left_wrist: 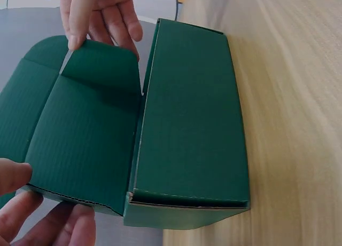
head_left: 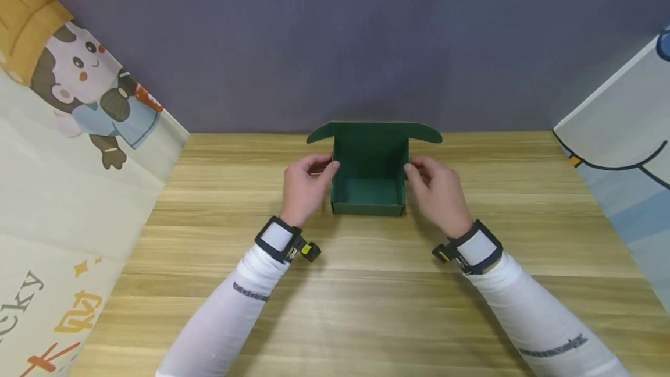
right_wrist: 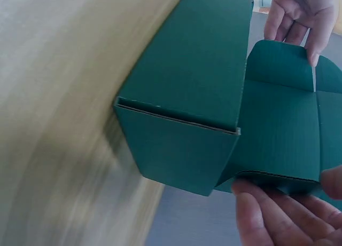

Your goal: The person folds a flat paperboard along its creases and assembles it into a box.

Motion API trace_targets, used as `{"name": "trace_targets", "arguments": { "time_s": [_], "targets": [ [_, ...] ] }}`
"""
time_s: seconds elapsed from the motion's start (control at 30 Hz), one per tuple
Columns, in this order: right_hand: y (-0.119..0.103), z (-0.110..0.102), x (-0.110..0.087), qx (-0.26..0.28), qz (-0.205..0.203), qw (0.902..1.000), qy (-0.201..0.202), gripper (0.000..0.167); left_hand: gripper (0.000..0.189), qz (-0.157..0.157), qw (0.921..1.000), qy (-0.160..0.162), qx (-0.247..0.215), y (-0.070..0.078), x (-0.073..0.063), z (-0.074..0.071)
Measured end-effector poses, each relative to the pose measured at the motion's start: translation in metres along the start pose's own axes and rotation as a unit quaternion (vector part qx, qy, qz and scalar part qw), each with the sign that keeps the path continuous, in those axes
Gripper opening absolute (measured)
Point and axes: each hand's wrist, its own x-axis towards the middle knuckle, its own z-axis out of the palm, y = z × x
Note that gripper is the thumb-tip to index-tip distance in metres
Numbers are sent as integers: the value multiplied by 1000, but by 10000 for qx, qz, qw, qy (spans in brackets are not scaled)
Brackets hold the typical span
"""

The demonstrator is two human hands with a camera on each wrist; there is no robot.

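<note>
A small green cardboard box [head_left: 368,209] stands on the table with its lid [left_wrist: 85,112] raised at the back. My left hand [head_left: 309,188] pinches the lid's side flap on the left, thumb on the near side and fingers behind. On the opposite side, my right hand [head_left: 437,191] holds the matching side flap [left_wrist: 104,70] between thumb and fingers. The left flap [right_wrist: 280,64] shows in the right wrist view, bent forward from the lid. Rounded ears [head_left: 425,132] stick out at both ends of the lid's top edge. The visible part of the box's inside holds nothing.
The wood-grain table [head_left: 356,307] extends around the box. Behind it rises a dark grey-blue backdrop [head_left: 366,39]. A cartoon-printed cloth [head_left: 52,191] hangs on the left, and another printed sheet [head_left: 623,109] borders the right.
</note>
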Motion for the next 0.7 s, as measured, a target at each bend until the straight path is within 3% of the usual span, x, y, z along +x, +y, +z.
{"name": "trace_targets", "arguments": {
  "time_s": [0.3, 0.53, 0.7],
  "targets": [
    [9, -2, -4, 354, -71, 9991, -220, 35, 29, -32, 9990, -411, -160, -8, -3, -6],
    [19, -2, -5, 390, 3, 9984, -416, 36, 23, -59, 9972, -705, -243, 10, -8, -14],
    [27, -2, -5, 410, -63, 9977, -534, 37, 20, 64, 9961, -863, -173, -10, -7, -13]
  ]
}}
